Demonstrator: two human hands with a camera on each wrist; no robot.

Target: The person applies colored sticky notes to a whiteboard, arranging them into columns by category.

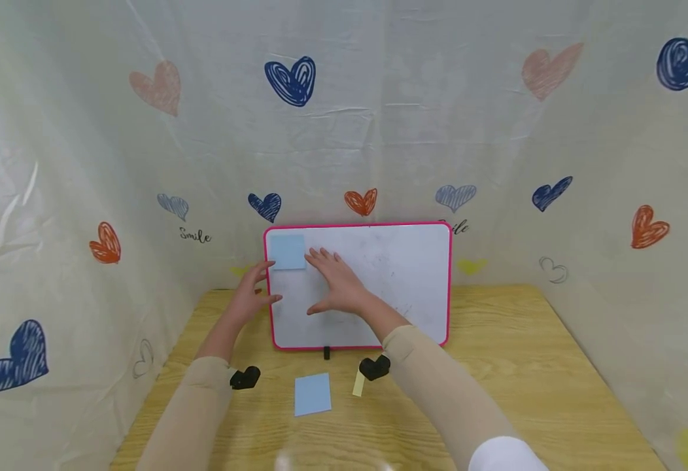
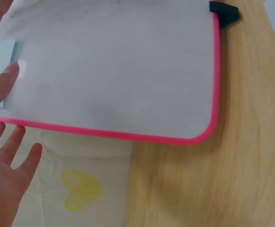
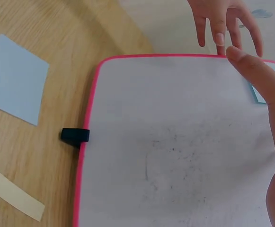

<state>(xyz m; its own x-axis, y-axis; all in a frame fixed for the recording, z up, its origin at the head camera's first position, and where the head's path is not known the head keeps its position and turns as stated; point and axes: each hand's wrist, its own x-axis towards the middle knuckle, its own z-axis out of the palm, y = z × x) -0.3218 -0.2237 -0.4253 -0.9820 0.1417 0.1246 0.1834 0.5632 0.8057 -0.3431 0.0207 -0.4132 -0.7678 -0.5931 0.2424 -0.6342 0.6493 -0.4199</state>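
Note:
A whiteboard [image 1: 391, 288] with a pink frame stands upright at the back of the table. On its upper left corner sits a light blue sticky note [image 1: 288, 252]. My left hand [image 1: 251, 296] is at the board's left edge with spread fingers; its thumb [image 2: 2, 87] reaches in front of the board, overlapping the note in the left wrist view. Just right of the note, my right hand [image 1: 339, 285] is spread before the board with nothing in it. The right wrist view shows the right thumb [image 3: 258, 75] and the left hand's fingers beyond the frame.
A light blue sticky pad [image 1: 312, 394] lies on the wooden table [image 1: 515, 366] in front of the board, a pale yellow strip [image 1: 358, 384] to its right. One black foot [image 1: 327, 353] juts from the board's lower edge. A heart-printed curtain [image 1: 332, 144] hangs around the table.

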